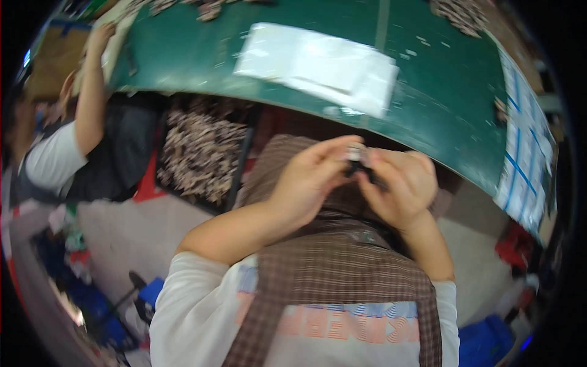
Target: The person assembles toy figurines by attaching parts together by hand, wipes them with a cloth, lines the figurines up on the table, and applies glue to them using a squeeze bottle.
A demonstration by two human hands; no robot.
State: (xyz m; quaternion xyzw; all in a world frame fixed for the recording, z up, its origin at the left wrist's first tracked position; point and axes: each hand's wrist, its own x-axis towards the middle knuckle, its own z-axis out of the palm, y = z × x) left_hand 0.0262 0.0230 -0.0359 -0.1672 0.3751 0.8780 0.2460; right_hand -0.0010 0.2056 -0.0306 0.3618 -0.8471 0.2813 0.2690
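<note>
In front of my lap, just off the table's near edge, my left hand [306,180] and my right hand [400,186] meet with bent, pinching fingers. Between the fingertips sits a small piece [354,154], pale or silvery on top and dark below. Its exact kind is too small and blurred to make out. Both hands grip it, and the fingers cover most of it. White sheets or flat plastic bags [318,64] lie on the green table [195,52] beyond my hands.
To my left, a black crate [235,177] is heaped with small brownish pieces [199,153]. A co-worker's arm [90,113] reaches to the table farther left. More such pieces [461,15] lie at the far right. White sheeting with blue lines [520,147] covers the table's right end.
</note>
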